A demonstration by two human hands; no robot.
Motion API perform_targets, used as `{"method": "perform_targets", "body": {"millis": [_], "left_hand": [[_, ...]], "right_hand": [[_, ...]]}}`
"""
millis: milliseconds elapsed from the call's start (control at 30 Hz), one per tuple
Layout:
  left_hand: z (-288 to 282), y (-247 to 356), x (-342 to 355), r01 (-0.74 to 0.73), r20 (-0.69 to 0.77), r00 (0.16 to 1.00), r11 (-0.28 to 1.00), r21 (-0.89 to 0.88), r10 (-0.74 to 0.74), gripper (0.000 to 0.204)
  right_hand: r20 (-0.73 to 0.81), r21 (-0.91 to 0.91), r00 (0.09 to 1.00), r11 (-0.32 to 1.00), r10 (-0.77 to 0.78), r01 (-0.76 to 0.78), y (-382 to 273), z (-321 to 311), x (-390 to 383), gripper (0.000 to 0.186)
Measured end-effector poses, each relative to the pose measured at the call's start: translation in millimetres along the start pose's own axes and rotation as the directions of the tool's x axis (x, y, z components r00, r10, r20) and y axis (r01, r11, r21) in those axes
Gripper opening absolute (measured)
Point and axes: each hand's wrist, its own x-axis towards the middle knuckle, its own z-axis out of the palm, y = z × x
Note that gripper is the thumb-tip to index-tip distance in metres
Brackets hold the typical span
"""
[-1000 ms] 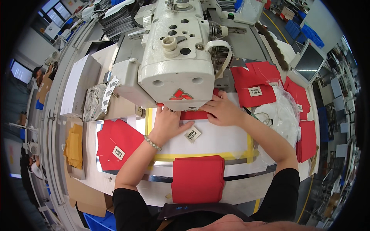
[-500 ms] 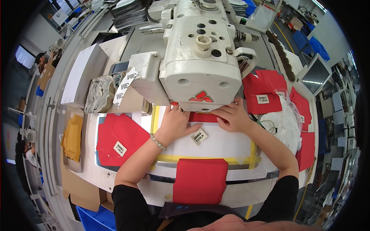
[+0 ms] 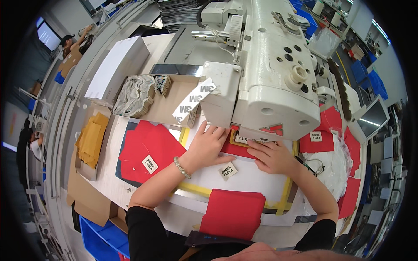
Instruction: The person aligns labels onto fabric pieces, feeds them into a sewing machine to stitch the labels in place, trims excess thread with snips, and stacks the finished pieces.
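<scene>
A white industrial sewing machine [image 3: 278,106] overhangs the white work surface. Under its head lies a red fabric piece [image 3: 236,150], with a small printed label [image 3: 242,138] on it inside a yellowish frame. My left hand [image 3: 207,149] rests flat at the fabric's left side, fingers stretched toward the machine and thumb pointing right. My right hand [image 3: 273,156] lies on the right part of the fabric, fingers extended beside the framed label. A loose cream label [image 3: 227,171] sits just below my left thumb. The machine head hides the fabric's far part.
A stack of red fabric pieces [image 3: 233,213] lies at the near edge. More red pieces with a label [image 3: 143,152] are on the left, and others [image 3: 324,138] on the right by a clear plastic bag [image 3: 333,163]. A cardboard box [image 3: 174,93] holds label rolls; yellow pieces [image 3: 92,139] lie far left.
The view has swung left, so the machine appears farther right. The framed label on the red fabric now shows between my hands. Both hands remain by the fabric.
</scene>
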Motion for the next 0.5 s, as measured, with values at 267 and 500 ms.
{"method": "perform_targets", "body": {"millis": [267, 500], "left_hand": [[4, -3, -3, 0.025, 0.033, 0.999, 0.997, -0.067, -0.023, 0.075], [1, -8, -7, 0.055, -0.012, 0.998, 0.997, -0.063, -0.056, 0.059]], "right_hand": [[0.052, 0.062, 0.991, 0.99, 0.124, -0.127, -3, 3, -7, 0.036], [0.012, 0.181, 0.989, 0.973, 0.147, -0.147, -2, 1, -3, 0.035]]}}
